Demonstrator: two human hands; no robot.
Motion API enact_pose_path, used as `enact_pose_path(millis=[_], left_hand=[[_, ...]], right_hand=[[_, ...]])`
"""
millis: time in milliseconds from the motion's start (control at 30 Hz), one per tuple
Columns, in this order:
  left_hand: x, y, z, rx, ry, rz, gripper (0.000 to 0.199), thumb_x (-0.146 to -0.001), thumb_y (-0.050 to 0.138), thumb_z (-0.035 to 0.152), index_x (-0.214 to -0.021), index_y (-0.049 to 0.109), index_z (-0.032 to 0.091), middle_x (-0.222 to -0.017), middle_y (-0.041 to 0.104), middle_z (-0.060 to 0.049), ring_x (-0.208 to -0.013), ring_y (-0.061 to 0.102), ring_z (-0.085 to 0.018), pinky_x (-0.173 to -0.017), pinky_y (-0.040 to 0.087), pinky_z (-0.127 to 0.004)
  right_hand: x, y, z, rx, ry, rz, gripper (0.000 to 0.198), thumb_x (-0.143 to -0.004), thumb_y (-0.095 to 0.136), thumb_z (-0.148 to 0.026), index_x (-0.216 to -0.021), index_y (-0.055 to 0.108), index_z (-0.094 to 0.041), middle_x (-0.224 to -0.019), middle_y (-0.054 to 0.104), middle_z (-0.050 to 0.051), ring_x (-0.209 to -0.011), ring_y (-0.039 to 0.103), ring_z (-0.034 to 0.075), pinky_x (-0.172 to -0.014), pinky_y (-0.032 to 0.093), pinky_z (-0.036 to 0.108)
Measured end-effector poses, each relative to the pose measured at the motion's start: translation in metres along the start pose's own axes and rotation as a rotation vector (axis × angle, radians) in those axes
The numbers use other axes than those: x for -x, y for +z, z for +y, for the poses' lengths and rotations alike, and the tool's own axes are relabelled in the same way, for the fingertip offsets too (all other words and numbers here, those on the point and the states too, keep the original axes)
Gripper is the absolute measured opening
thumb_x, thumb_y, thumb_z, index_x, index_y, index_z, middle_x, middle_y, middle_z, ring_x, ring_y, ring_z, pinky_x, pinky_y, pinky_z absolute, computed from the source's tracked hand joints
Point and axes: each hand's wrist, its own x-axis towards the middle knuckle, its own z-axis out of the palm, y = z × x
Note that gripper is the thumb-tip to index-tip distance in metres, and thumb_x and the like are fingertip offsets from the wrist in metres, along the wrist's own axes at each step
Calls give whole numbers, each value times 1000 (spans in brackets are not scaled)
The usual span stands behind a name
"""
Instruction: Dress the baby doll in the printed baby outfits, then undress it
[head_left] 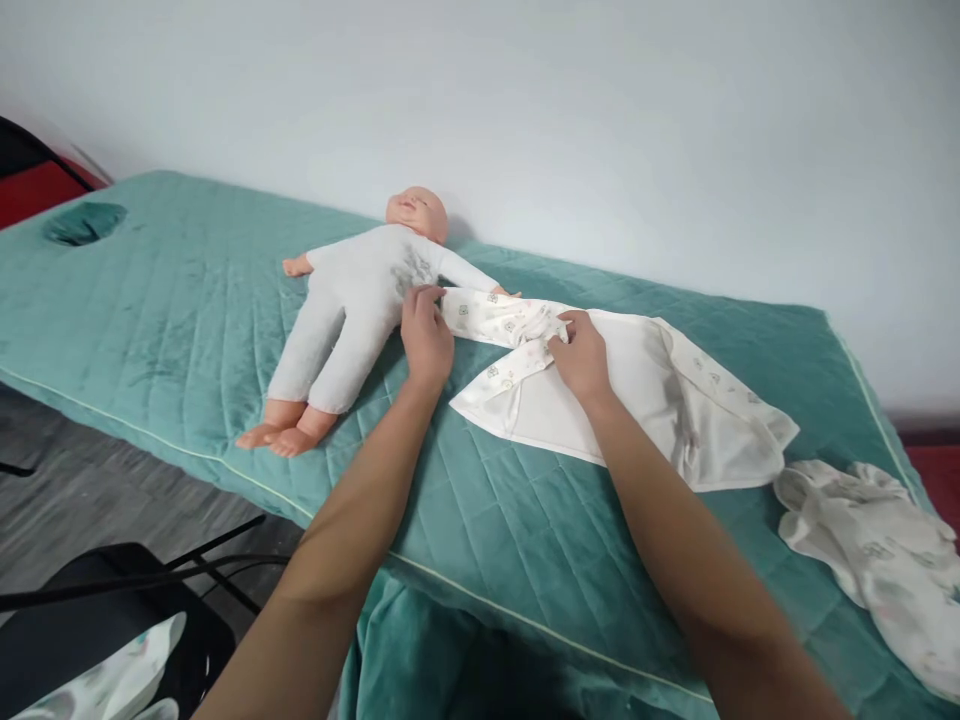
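A white baby shirt (634, 375) with small printed figures lies spread open on the green quilted cover. My left hand (427, 335) is closed at the cuff end of one sleeve (487, 312), close beside the doll's body. Near the shoulder of that same sleeve, my right hand (581, 355) pinches bunched fabric between thumb and fingers. On its back to the left lies a baby doll (375, 270) with a white cloth body and bare plastic head, hands and feet. The doll's nearer hand touches or lies just behind the sleeve; I cannot tell which.
A crumpled white printed garment (874, 550) lies at the bed's right end. The green bed cover (495, 560) has a face hole (86, 223) at the far left. A white wall (525, 120) runs behind. A black chair (142, 580) with printed cloth stands at the lower left.
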Motion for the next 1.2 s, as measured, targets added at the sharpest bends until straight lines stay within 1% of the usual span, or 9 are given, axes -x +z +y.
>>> enact_pose_path(millis=[67, 167, 300, 533, 700, 833, 1033, 1133, 1200], left_hand=[[16, -6, 15, 19, 97, -52, 24, -93, 44, 12, -107, 62, 19, -112, 65, -9, -109, 61, -20, -98, 49, -35], [49, -17, 38, 9, 159, -300, 22, -94, 55, 28, -112, 62, 19, -104, 67, -7, -99, 62, -21, -91, 51, -36], [92, -35, 60, -194, 257, -493, 40, -88, 64, 33, -126, 61, 21, -124, 63, -10, -112, 58, -28, -95, 48, -43], [117, -46, 65, -202, 385, -467, 53, -82, 49, 3, -133, 56, 16, -125, 60, -13, -112, 56, -26, -94, 48, -39], [121, -48, 78, -221, 573, -378, 27, -95, 47, 13, -117, 63, 18, -110, 69, -9, -96, 59, -22, -79, 44, -37], [128, -39, 105, -224, 679, -436, 22, -101, 46, 21, -110, 65, 20, -96, 71, -5, -87, 59, -20, -72, 39, -37], [136, -18, 118, -145, 568, -602, 30, -104, 40, 32, -101, 67, 18, -92, 68, -5, -86, 61, -18, -76, 45, -33], [135, -17, 115, 49, 397, -628, 28, -104, 43, 34, -98, 67, 19, -89, 67, -3, -84, 62, -16, -74, 47, -29], [133, -19, 111, 183, 218, -577, 26, -102, 47, 36, -93, 66, 20, -81, 64, -1, -76, 60, -14, -70, 46, -27]], right_hand=[[-3, 0, 2, -44, -7, 25, 39, -73, 53, -17, -112, 60, -19, -90, 61, 2, -80, 58, 20, -81, 47, 34], [-6, 0, 5, -119, 9, 15, 43, -69, 54, -15, -112, 59, -19, -101, 64, 5, -86, 61, 21, -83, 48, 35], [-8, -6, 12, -216, 58, 33, 42, -68, 52, -12, -108, 59, -21, -109, 69, 7, -99, 65, 23, -91, 49, 37], [-10, -9, 17, -406, 118, 91, 39, -67, 45, -12, -103, 58, -21, -118, 69, 9, -107, 66, 24, -90, 52, 38], [-15, -16, 22, -376, 128, 108, 39, -67, 46, -13, -103, 59, -20, -119, 69, 10, -109, 66, 24, -90, 51, 37], [-21, -29, 30, -270, 139, 108, 41, -69, 47, -14, -108, 58, -20, -117, 71, 10, -99, 68, 23, -83, 52, 35], [-27, -44, 42, 57, 80, 48, 33, -74, 56, -22, -107, 60, -20, -104, 73, 10, -93, 66, 25, -89, 49, 39], [-27, -48, 42, 191, 84, -44, 31, -77, 61, -30, -106, 63, -20, -97, 72, 10, -96, 65, 29, -92, 49, 44], [-26, -48, 38, 150, 103, -80, 33, -77, 62, -32, -107, 65, -20, -94, 71, 9, -96, 65, 29, -92, 49, 46]])
